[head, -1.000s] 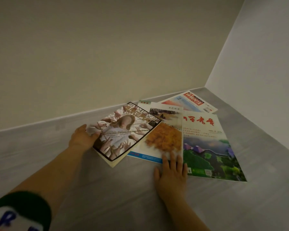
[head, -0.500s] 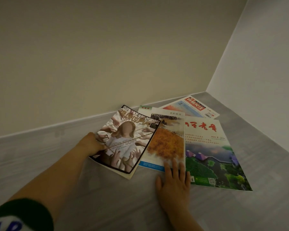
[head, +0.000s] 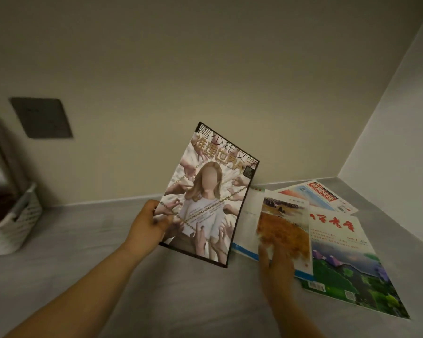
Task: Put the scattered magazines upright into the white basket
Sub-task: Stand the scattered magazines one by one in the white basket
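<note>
Both hands grip: left fingers (head: 165, 222) pinch chained-figure magazine (head: 210, 193); right fingers (head: 266, 254) press orange magazine (head: 285, 230).

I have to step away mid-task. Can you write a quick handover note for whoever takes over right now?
Left hand: grips the black-bordered magazine, lifted and tilted.
Right hand: fingers on the orange-cover magazine; blurred, grasp unclear.
On the surface: the green landscape magazine and the red-title magazine, overlapping.
White basket: far left; contents unclear.
Done: one magazine picked up.
Left: stand it and the others upright in the basket.
</note>
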A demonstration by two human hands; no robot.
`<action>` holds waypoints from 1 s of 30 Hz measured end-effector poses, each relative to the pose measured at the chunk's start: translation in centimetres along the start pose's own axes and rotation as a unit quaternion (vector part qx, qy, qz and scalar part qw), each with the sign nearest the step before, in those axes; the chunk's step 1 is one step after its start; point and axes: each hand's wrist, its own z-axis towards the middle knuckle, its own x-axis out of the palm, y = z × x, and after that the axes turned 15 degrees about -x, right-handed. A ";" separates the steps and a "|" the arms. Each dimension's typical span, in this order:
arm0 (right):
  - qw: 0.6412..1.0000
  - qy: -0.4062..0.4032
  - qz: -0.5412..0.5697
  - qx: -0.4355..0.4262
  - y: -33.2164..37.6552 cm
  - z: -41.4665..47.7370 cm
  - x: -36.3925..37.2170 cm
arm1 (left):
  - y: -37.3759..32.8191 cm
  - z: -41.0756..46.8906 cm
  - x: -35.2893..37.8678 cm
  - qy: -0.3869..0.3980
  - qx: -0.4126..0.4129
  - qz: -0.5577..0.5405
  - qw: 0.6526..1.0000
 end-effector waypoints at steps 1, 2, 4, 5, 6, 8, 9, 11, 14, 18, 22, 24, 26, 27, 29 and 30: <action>0.992 -0.009 0.123 0.021 2.5 0.1 0.8 | -0.1 -0.4 -1.3 0.007 0.003 -0.020 1.000; 0.972 0.002 0.230 0.047 5.1 0.3 1.8 | -0.1 -0.7 -2.8 0.013 0.005 -0.037 0.999; 0.938 0.067 0.332 0.071 9.2 0.5 3.9 | 0.4 -1.0 -6.0 0.017 0.012 -0.054 0.998; 0.930 0.101 0.349 0.063 11.1 0.4 5.1 | 0.8 -1.0 -7.7 0.015 0.016 -0.064 0.998; 0.922 0.126 0.363 0.052 12.8 -0.1 6.3 | 1.3 -1.0 -9.6 0.010 0.017 -0.079 0.997; 0.912 0.148 0.383 0.019 15.8 -1.5 9.0 | 2.4 -0.8 -13.7 -0.003 0.019 -0.090 0.996; 0.910 0.154 0.385 0.006 17.2 -2.4 10.5 | 3.0 -0.5 -15.9 -0.015 0.024 -0.088 0.996; 0.907 0.174 0.383 -0.012 20.1 -4.1 13.5 | 4.4 0.1 -20.4 -0.046 0.033 -0.078 0.995; 0.899 0.207 0.382 -0.049 24.6 -6.5 18.6 | 6.6 1.5 -27.4 -0.092 0.033 -0.063 0.993; 0.885 0.240 0.391 -0.080 30.2 -10.2 25.7 | 9.1 3.2 -35.9 -0.154 0.019 -0.070 0.985; 0.882 0.257 0.376 -0.120 35.6 -12.9 30.6 | 9.8 5.4 -42.9 -0.221 0.017 -0.055 0.974; 0.888 0.245 0.365 -0.137 37.9 -13.0 32.1 | 9.6 6.6 -45.4 -0.233 0.033 -0.066 0.970; 0.895 0.236 0.338 -0.173 39.9 -12.5 33.2 | 9.5 7.9 -47.4 -0.245 0.036 -0.060 0.967; 0.900 0.230 0.317 -0.191 40.6 -12.2 33.7 | 9.7 8.6 -48.1 -0.246 0.028 -0.055 0.967; 0.915 0.212 0.266 -0.217 41.3 -11.6 34.9 | 10.1 9.9 -49.1 -0.245 0.016 -0.051 0.968; 0.923 0.206 0.242 -0.219 41.4 -11.4 35.5 | 10.5 10.4 -49.3 -0.244 0.010 -0.049 0.968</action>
